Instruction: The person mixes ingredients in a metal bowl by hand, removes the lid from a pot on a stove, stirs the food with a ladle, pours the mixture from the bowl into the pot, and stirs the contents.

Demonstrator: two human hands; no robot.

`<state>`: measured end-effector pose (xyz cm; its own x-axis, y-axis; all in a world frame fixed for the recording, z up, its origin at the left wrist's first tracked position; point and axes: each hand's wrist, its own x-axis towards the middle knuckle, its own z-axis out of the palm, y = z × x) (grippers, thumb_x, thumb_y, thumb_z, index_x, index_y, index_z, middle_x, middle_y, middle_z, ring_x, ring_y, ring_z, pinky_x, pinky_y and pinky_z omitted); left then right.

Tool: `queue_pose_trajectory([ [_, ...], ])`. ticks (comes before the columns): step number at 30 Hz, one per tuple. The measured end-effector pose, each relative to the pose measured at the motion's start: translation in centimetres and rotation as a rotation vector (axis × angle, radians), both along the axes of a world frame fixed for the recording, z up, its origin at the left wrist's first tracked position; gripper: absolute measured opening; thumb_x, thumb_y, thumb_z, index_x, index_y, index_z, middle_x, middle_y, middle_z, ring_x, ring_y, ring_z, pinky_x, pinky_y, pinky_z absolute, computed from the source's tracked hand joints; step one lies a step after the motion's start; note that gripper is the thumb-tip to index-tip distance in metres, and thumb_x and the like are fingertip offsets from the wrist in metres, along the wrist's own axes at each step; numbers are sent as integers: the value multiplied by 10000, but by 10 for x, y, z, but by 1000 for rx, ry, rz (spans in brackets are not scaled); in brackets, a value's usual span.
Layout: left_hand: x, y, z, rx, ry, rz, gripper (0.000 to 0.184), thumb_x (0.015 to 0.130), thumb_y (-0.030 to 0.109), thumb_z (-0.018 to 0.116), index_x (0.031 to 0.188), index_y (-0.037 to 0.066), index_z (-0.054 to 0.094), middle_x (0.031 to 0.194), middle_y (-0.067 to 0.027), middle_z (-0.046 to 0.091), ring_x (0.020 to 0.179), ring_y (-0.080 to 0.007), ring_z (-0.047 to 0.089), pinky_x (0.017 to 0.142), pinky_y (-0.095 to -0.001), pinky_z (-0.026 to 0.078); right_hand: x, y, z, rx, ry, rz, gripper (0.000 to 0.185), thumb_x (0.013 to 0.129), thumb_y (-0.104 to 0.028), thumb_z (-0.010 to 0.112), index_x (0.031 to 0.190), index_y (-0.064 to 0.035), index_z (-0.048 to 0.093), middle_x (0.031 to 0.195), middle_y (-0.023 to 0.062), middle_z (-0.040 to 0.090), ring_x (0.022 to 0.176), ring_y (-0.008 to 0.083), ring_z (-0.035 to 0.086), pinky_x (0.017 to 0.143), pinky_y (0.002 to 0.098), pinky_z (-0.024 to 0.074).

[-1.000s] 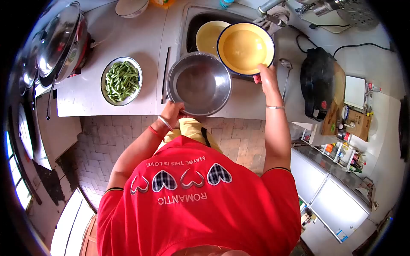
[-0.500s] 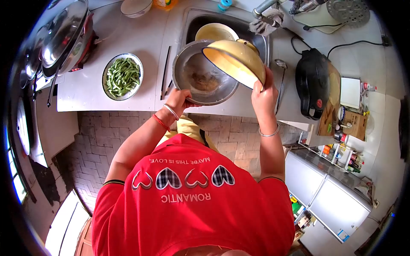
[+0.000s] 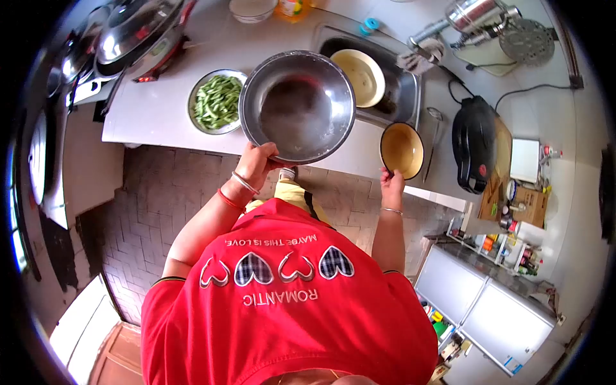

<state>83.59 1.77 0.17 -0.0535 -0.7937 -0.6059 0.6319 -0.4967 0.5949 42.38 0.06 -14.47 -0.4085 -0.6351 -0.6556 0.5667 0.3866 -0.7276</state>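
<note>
My left hand (image 3: 256, 164) is closed on the near rim of a large stainless steel basin (image 3: 305, 142), which is tilted toward me with a little brownish residue or reflection inside. My right hand (image 3: 393, 184) pinches the near rim of a yellow enamel bowl (image 3: 403, 144) with a dark edge, at the counter's front edge. The bowl faces up and looks bare inside; I cannot tell whether it rests on the counter. Left of the basin stands a plate of cut green beans (image 3: 219, 102), its right edge close to the basin. A cream bowl (image 3: 362, 77) sits in the sink.
The steel sink (image 3: 404, 96) lies behind the bowls, with a faucet and a cloth (image 3: 421, 59) above. To the right are a ladle (image 3: 434, 128) and a black electric appliance (image 3: 473, 144). A lidded wok (image 3: 138, 32) stands at the left. A glass bowl (image 3: 253, 9) is at the back.
The steel basin has come up closer to me and shifted left. My right hand has moved the yellow bowl from over the basin down to the right and turned it upright.
</note>
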Motion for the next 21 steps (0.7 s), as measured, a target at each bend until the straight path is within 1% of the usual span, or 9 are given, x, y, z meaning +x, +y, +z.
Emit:
queue_pose_trajectory([
  [2,18,14,26,-12,-16,50,272,748,-60,420,1012,-77,484,862,-122,563,729,-264,624,682,-426,586,-5,1,-34,-11,-91,-11,190,909,-174,431,930,-24,545,738,118,603,503,109,473,428,209,381],
  [5,44,38,27,-54,-45,153,173,745,-37,432,906,-44,493,741,-59,500,658,-218,597,661,-401,583,28,-7,-25,-25,-160,-100,290,902,-315,496,908,-31,550,729,101,603,505,118,487,449,233,413],
  [8,68,62,18,-98,-74,271,359,743,-44,419,1100,-74,439,927,-143,568,781,-267,626,705,-395,580,86,-10,16,53,-331,-271,348,872,-416,547,929,-75,511,799,99,624,530,129,530,440,242,428],
  [10,86,75,12,-159,-74,355,410,740,-52,413,1149,-76,418,1019,-186,572,827,-284,631,732,-405,574,151,7,34,-78,-207,128,349,872,-407,554,975,-77,508,834,95,620,535,129,538,446,248,438],
  [13,113,100,-14,-146,-55,449,588,721,-90,409,1283,45,304,1089,-115,524,901,-289,606,751,-436,568,302,42,107,-141,-57,759,395,871,-427,559,1006,-58,519,826,76,592,562,100,512,493,243,422],
  [15,126,115,-27,-169,-73,549,494,764,-37,461,1239,58,368,1049,-91,539,879,-250,605,725,-405,567,384,58,133,-201,109,1030,348,870,-340,588,1034,-48,492,788,37,563,564,69,488,481,223,396],
  [19,169,145,-33,-111,-82,731,453,747,-77,403,1194,1,404,1061,-142,554,901,-286,613,773,-439,564,481,60,81,-584,485,1169,403,752,-106,585,1096,40,434,957,179,615,895,323,596,816,384,458],
  [20,184,155,-32,-15,-134,715,478,743,-85,398,1211,10,389,1085,-149,540,922,-305,607,768,-457,565,497,54,72,-603,584,1194,370,774,-132,577,1077,34,445,934,215,616,878,364,599,782,414,466],
  [21,194,163,-23,-19,-144,737,353,785,37,459,1137,49,441,1013,-97,551,854,-236,591,695,-387,527,513,45,69,-626,683,1217,341,795,-158,568,1059,27,456,911,252,617,861,405,603,748,445,475],
])
